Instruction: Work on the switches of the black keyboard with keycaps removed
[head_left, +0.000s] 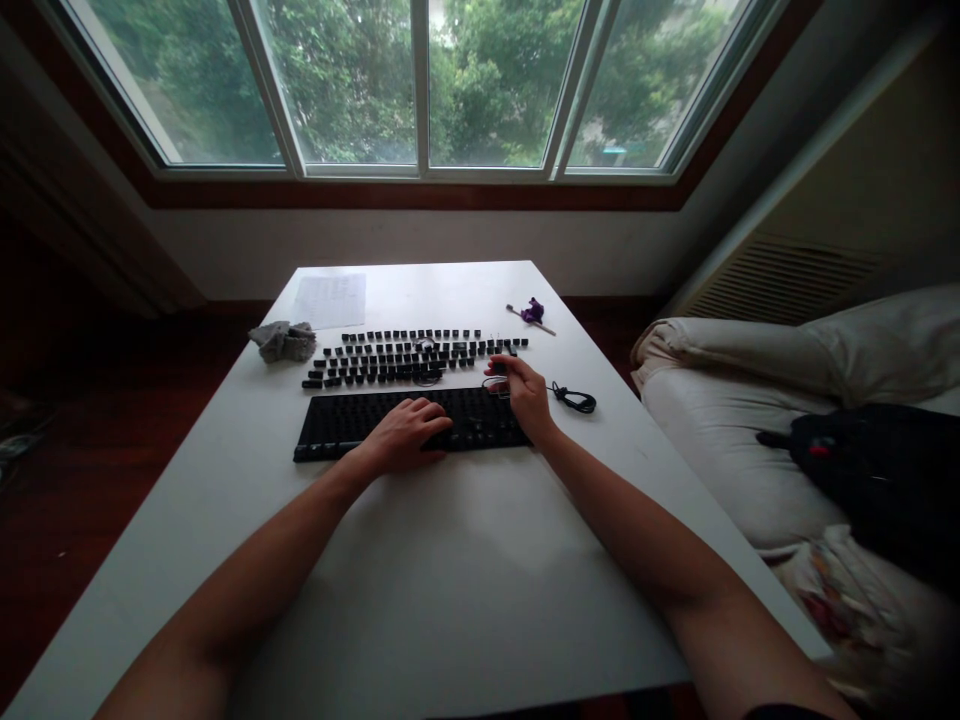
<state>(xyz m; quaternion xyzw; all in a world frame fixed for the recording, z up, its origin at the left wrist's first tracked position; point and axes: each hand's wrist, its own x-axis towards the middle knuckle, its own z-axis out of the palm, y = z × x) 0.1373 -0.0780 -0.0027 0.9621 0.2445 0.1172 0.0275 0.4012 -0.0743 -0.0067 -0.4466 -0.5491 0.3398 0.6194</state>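
Note:
A black keyboard (345,420) lies across the white table with most of its keycaps off; a few remain along its front row. My left hand (409,432) rests palm down on its middle, fingers laid over the top. Above the keyboard's right part, my right hand (525,395) pinches a small keycap puller (495,384), whose thin wire loops show below the fingertips. Behind the keyboard, loose black keycaps (382,374) stand in several rows. What the wires touch is too small to tell.
A grey cloth (283,342) lies at the left table edge, near a sheet of paper (330,298). A toothbrush with a purple piece (533,311) is at the back right. A coiled black cable (576,400) sits right of the keyboard. A couch (705,420) stands beside the table (465,590).

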